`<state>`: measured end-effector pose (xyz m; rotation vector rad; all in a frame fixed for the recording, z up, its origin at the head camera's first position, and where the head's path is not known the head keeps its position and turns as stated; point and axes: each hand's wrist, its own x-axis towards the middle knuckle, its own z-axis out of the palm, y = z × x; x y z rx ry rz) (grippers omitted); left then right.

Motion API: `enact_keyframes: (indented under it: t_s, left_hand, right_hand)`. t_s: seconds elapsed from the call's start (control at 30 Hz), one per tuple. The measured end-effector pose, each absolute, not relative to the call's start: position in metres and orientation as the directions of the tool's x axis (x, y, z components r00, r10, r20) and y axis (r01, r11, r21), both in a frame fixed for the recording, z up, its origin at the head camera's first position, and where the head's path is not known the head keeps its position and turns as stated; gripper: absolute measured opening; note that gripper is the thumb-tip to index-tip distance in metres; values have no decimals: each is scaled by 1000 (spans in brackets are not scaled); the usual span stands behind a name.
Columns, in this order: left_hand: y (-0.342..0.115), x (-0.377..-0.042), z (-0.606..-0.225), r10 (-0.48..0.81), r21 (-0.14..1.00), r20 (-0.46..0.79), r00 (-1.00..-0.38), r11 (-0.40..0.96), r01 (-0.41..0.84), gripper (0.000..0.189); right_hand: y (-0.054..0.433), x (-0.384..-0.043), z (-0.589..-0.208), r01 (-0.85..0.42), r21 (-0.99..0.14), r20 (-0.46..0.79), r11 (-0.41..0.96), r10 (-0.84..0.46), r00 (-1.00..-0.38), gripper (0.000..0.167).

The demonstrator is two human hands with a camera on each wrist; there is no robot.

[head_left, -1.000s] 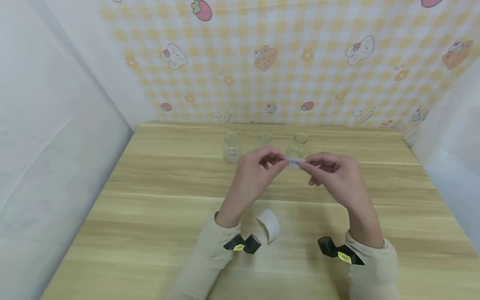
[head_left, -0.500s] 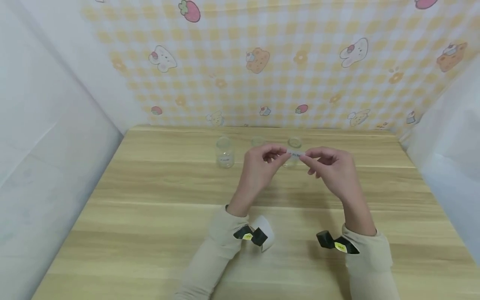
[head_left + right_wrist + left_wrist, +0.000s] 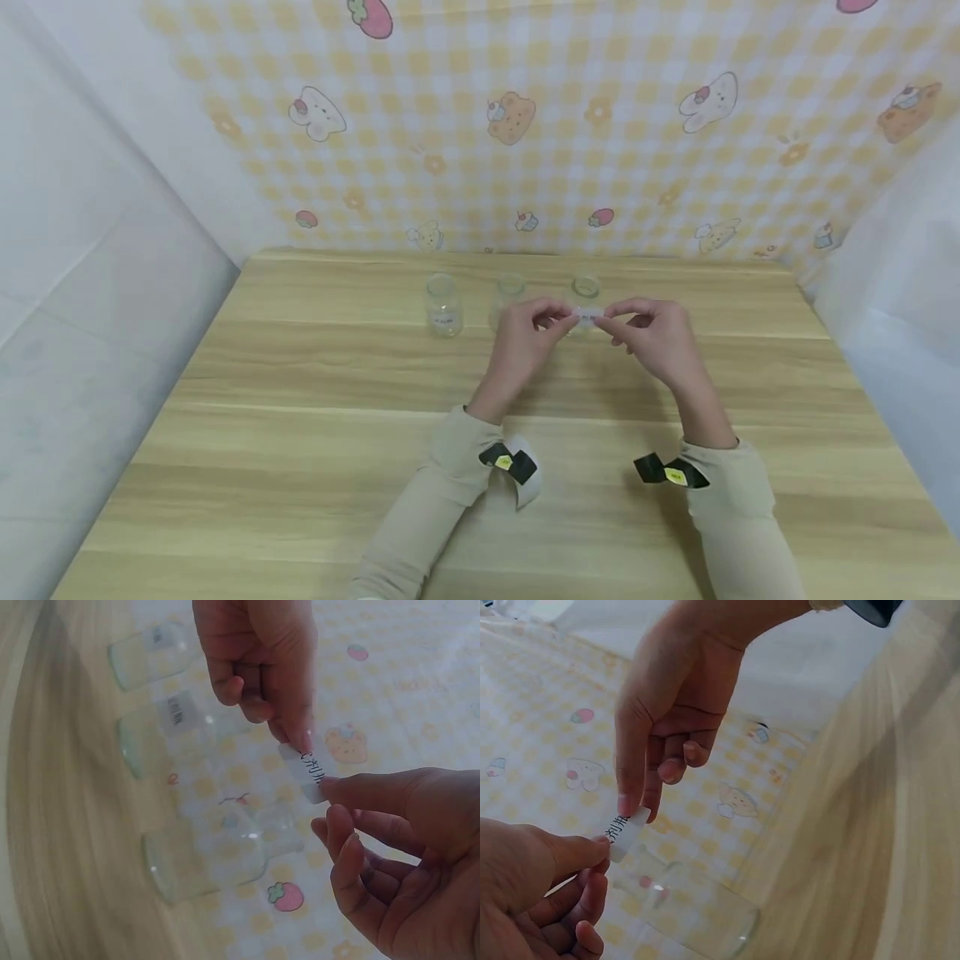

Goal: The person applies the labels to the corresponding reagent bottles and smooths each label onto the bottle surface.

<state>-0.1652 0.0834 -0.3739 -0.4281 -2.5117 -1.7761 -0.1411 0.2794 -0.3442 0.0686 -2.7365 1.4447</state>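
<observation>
A small white label (image 3: 588,316) with black handwriting is stretched between my two hands. My left hand (image 3: 523,340) pinches its left end between thumb and fingertips, and my right hand (image 3: 658,337) pinches the other end the same way. Right behind the label stands a clear glass bottle (image 3: 210,855), with no label visible on it in the right wrist view; whether the label touches it I cannot tell. The middle bottle (image 3: 172,727) and the left bottle (image 3: 445,310) each carry a white label. In the head view my left hand partly hides the middle bottle.
A curved strip of white paper (image 3: 530,492) lies on the wooden table (image 3: 300,467), partly under my left sleeve and wrist camera. Behind the bottles hangs a yellow checked cloth (image 3: 450,125). White walls flank the table.
The head view has shifted, so the bottles appear further left. Both hands still hold the label, which now lines up more directly with the right bottle. My left forearm now overlaps the paper strip.
</observation>
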Motion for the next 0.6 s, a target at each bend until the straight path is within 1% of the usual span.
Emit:
enact_keyframes:
  t_s: [0.13,0.33,0.6]
  left_hand:
    - [90,-168,-386,195,916,152,-969,341,212,11]
    - [93,-173,-398,192,902,148,-970,376,212,9]
    - [95,-175,-409,195,894,147,-970,393,215,9]
  right_hand:
    - [285,-147,-356,-26,-816,16,578,-23,-1000,27]
    - [288,-156,-369,10,-813,-25,582,-17,-1000,21]
    - [292,-158,-384,-44,-818,15,574,-56,-998,17]
